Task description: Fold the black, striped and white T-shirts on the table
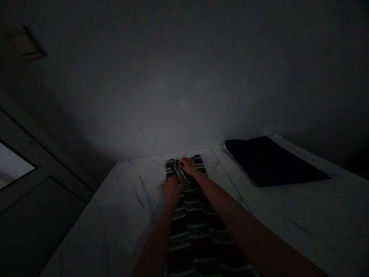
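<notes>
A dark striped shirt [198, 227] with pale bands lies lengthwise on the white marbled table, its far end close to the wall. My right hand [188, 165] pinches a fold of cloth near that far end, thumb and fingers together. Slightly nearer and to the left, my left hand [172, 187] has its fingers closed on the shirt's left edge. Between the two hands, a strip of the cloth is lifted and turned at a slant. Dim light hides the finer detail of the fingers, and my right forearm covers part of the shirt's right side.
On the right of the table [123, 215] lies a flat black cloth or sheet [271, 161], with something white under its edge. A grey wall [178, 88] rises behind the table. A door [43, 184] stands at the left, and a small framed panel [25, 42] hangs upper left.
</notes>
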The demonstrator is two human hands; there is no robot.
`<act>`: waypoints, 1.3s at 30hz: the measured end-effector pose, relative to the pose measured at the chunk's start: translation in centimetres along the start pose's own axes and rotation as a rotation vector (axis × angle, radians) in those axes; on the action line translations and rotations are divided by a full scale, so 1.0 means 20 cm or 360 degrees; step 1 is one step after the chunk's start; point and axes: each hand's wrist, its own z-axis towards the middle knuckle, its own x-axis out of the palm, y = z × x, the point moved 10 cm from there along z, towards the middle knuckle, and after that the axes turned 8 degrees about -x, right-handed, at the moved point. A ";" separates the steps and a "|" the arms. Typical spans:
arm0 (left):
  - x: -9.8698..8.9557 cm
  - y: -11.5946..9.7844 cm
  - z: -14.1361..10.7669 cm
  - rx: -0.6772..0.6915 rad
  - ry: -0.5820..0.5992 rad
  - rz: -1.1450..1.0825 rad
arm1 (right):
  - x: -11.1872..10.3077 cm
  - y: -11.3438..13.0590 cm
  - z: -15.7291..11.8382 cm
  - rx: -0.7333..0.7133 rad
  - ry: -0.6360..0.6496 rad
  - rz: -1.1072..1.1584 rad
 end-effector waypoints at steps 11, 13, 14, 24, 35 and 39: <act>0.20 -0.23 -0.10 0.0990 -0.0047 0.0280 | -0.05 0.15 -0.78 -0.0181 0.0210 -0.0107; 0.22 -0.23 -0.10 0.0989 -0.0029 0.0335 | -0.07 0.23 -0.97 -0.0295 0.0256 -0.0085; 0.21 -0.23 -0.10 0.0971 -0.0022 0.0359 | -0.09 0.28 -1.05 -0.0358 0.0276 -0.0063; 0.21 -0.03 -0.66 0.1074 0.0220 0.0461 | -0.27 0.55 -1.58 -0.0572 0.0407 0.0126; -0.11 0.36 -1.26 0.1757 0.0550 0.0113 | -0.42 0.58 -1.76 -0.0892 0.0574 0.0311; -0.13 0.36 -1.23 0.1899 0.0508 0.0164 | -0.41 0.54 -1.69 -0.0926 0.0609 0.0277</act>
